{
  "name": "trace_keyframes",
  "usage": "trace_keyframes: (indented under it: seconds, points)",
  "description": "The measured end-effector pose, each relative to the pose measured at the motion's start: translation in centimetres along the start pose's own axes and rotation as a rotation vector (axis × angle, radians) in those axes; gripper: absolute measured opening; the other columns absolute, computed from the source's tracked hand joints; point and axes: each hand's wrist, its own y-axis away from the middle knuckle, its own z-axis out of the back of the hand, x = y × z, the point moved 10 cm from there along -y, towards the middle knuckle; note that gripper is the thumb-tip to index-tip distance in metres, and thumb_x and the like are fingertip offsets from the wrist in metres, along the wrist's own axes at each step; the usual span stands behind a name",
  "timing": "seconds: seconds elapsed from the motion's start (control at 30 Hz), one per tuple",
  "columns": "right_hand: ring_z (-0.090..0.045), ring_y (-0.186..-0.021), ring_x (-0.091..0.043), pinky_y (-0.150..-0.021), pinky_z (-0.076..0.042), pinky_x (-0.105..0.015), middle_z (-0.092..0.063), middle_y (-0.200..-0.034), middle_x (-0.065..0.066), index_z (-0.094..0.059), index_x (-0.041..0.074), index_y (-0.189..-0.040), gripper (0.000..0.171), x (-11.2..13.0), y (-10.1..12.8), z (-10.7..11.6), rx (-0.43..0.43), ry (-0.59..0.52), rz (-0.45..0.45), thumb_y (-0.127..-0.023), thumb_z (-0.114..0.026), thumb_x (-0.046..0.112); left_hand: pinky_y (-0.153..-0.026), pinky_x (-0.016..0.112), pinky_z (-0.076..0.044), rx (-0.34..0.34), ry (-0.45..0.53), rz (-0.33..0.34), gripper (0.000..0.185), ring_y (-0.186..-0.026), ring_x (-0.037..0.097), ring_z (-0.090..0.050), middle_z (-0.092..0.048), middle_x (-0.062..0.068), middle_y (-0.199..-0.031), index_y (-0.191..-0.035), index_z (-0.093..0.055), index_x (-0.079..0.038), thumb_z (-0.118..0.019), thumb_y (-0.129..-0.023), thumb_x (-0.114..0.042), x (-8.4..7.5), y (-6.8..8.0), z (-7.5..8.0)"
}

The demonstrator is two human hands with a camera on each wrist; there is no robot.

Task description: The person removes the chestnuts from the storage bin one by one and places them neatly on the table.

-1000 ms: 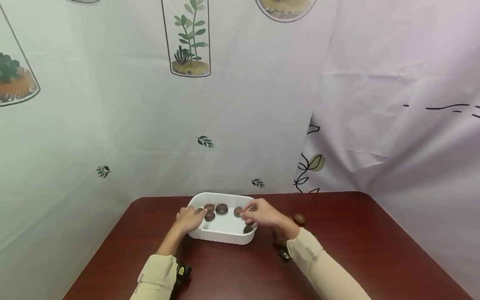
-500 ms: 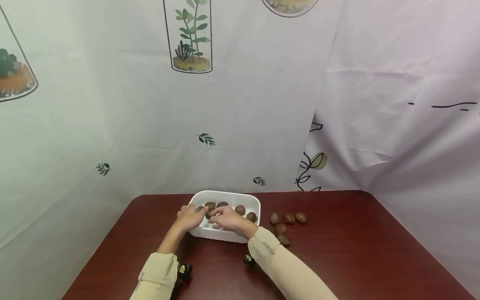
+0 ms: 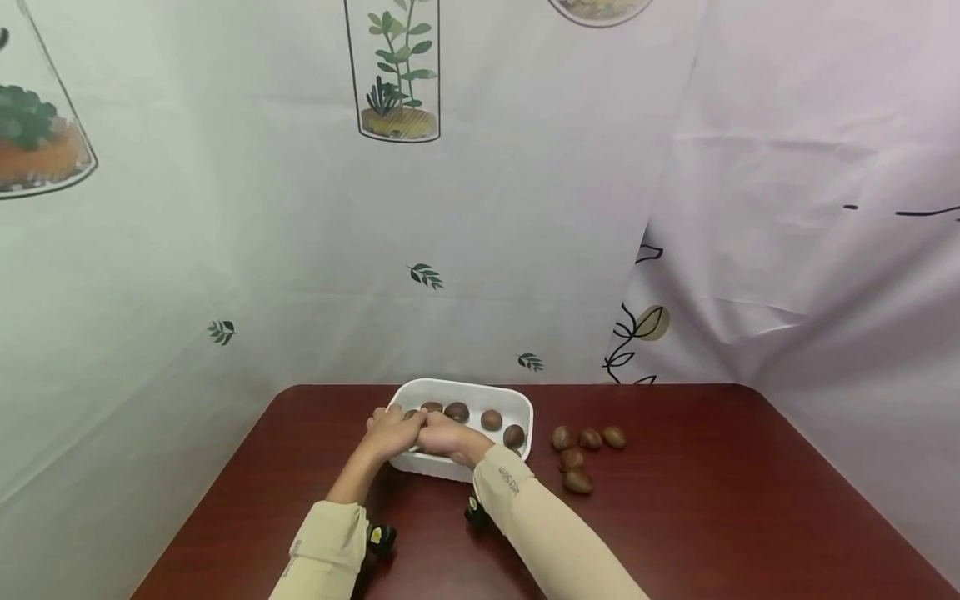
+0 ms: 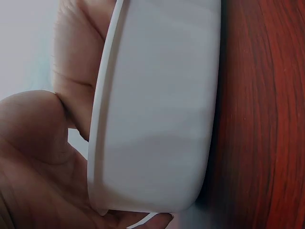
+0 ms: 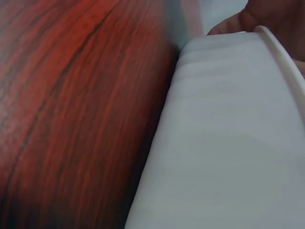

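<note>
A white plastic tray (image 3: 431, 465) with raised walls stands on the table, holding several brown, egg-shaped objects (image 3: 457, 412). My left hand (image 3: 396, 433) grips the tray's left end; in the left wrist view its fingers (image 4: 162, 221) reach round the end wall. My right hand (image 3: 450, 437) is over the left front part of the tray, its fingertips close beside the left thumb. Cannot tell whether it holds one of the objects, as its fingers are hidden behind the hand and rim. The right wrist view mostly shows the tray's outer wall (image 5: 224, 133).
Several more brown egg-shaped objects (image 3: 572, 459) lie loose on the dark red wooden table (image 3: 690, 500), right of the tray. A white curtain (image 3: 517, 208) printed with plants hangs behind the table's far edge. Each wrist wears a small black camera (image 3: 381, 539).
My right hand has moved left, from the tray's right end to beside the left thumb. The loose objects at right are now uncovered. The left hand keeps its place on the tray.
</note>
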Motion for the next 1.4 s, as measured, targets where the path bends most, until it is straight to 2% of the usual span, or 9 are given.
trace_keyframes:
  seconds: [0.13,0.27,0.37,0.6,0.77,1.07,1.23,1.3,1.4]
  points:
    - [-0.051,-0.084,-0.011,-0.073,-0.041,-0.021,-0.057,-0.097,-0.001,-0.064,-0.003,-0.110,0.023,-0.4,-0.3,0.0,0.027,0.006,-0.006,-0.088,-0.061,0.000,-0.092,0.060,-0.038,0.005,0.007,-0.005,0.054,-0.113,0.054,-0.041,-0.050,0.037,-0.117,-0.114,-0.059,0.015,-0.047,-0.099,-0.036,-0.4,-0.1,-0.2]
    - [-0.051,-0.090,-0.010,-0.078,-0.041,-0.022,-0.060,-0.104,-0.001,-0.064,-0.001,-0.113,0.025,-0.5,-0.4,-0.1,0.044,0.049,0.006,-0.088,-0.063,0.004,-0.093,0.060,-0.037,0.005,0.008,-0.005,0.054,-0.114,0.055,-0.040,-0.048,0.038,-0.118,-0.114,-0.059,0.016,-0.047,-0.100,-0.035,-0.5,0.0,-0.2]
    - [-0.051,-0.093,-0.010,-0.080,-0.041,-0.022,-0.061,-0.107,-0.001,-0.066,-0.001,-0.114,0.027,-0.6,-0.3,-0.1,0.032,0.038,0.003,-0.088,-0.064,0.006,-0.093,0.061,-0.037,0.008,0.005,-0.002,0.056,-0.115,0.055,-0.040,-0.047,0.039,-0.120,-0.116,-0.057,0.017,-0.047,-0.100,-0.036,-0.4,0.1,-0.2]
    - [-0.052,-0.084,-0.011,-0.073,-0.042,-0.021,-0.060,-0.095,-0.001,-0.067,-0.004,-0.108,0.025,-1.0,-0.3,0.1,-0.003,-0.001,-0.011,-0.083,-0.065,0.001,-0.092,0.060,-0.038,0.007,-0.010,0.016,0.059,-0.115,0.053,-0.039,-0.045,0.038,-0.121,-0.119,-0.055,0.018,-0.048,-0.099,-0.037,-0.4,0.2,-0.1]
    - [-0.052,-0.077,-0.009,-0.069,-0.042,-0.020,-0.059,-0.088,-0.001,-0.067,-0.006,-0.102,0.022,-0.4,-0.4,0.2,-0.021,-0.038,0.010,-0.080,-0.066,-0.003,-0.092,0.060,-0.038,-0.014,-0.025,0.015,0.060,-0.114,0.054,-0.040,-0.046,0.039,-0.118,-0.117,-0.055,0.018,-0.049,-0.098,-0.038,-0.3,0.1,0.2]
    - [-0.056,-0.076,-0.009,-0.070,-0.048,-0.021,-0.059,-0.082,0.000,-0.069,-0.011,-0.098,0.015,0.0,0.2,0.9,-0.139,-0.090,0.021,-0.085,-0.060,-0.008,-0.093,0.060,-0.037,0.010,-0.032,0.027,0.059,-0.116,0.054,-0.039,-0.046,0.038,-0.121,-0.121,-0.053,0.018,-0.046,-0.100,-0.037,-0.1,0.3,0.1]
    - [-0.060,-0.065,-0.012,-0.062,-0.054,-0.026,-0.063,-0.073,-0.005,-0.069,-0.014,-0.102,0.022,-0.3,0.4,1.8,-0.223,-0.173,-0.020,-0.090,-0.053,-0.005,-0.095,0.061,-0.035,0.030,0.000,0.028,0.062,-0.119,0.055,-0.036,-0.043,0.039,-0.126,-0.127,-0.049,0.019,-0.046,-0.101,-0.037,-0.2,0.4,0.1]
    - [-0.063,-0.066,-0.014,-0.062,-0.055,-0.028,-0.067,-0.077,-0.009,-0.069,-0.013,-0.106,0.024,-0.7,0.5,2.0,-0.236,-0.208,-0.055,-0.090,-0.053,-0.004,-0.095,0.061,-0.035,0.037,0.010,0.032,0.063,-0.119,0.055,-0.036,-0.042,0.039,-0.127,-0.127,-0.048,0.019,-0.045,-0.101,-0.038,-0.1,0.4,0.0]
    - [-0.063,-0.071,-0.011,-0.066,-0.055,-0.026,-0.068,-0.086,-0.006,-0.071,-0.010,-0.107,0.025,-1.0,0.7,1.9,-0.219,-0.146,-0.105,-0.086,-0.059,-0.003,-0.094,0.061,-0.036,0.044,0.009,0.031,0.063,-0.119,0.055,-0.036,-0.042,0.039,-0.128,-0.127,-0.048,0.019,-0.044,-0.101,-0.038,-0.1,0.5,-0.1]
